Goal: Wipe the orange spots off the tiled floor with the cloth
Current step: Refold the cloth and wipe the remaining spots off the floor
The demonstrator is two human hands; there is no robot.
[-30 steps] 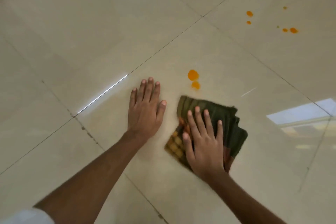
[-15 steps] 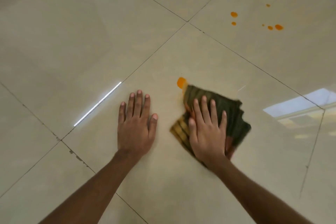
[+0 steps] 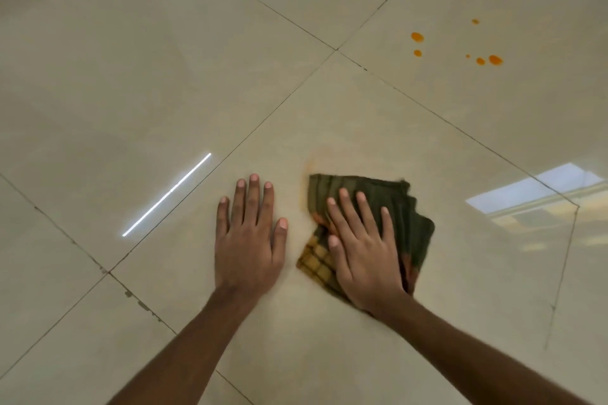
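Nothing I can read here: no words, labels, brands, numbers or signs on the tiled floor [image 3: 164, 76] under my palms, and none on the cloth [image 3: 408, 217], which carries only a plain checked and striped weave.

The cloth [image 3: 378, 207] under the right hand [image 3: 365, 253] has passed over the near orange spots; only a faint smear [image 3: 317, 158] is left.
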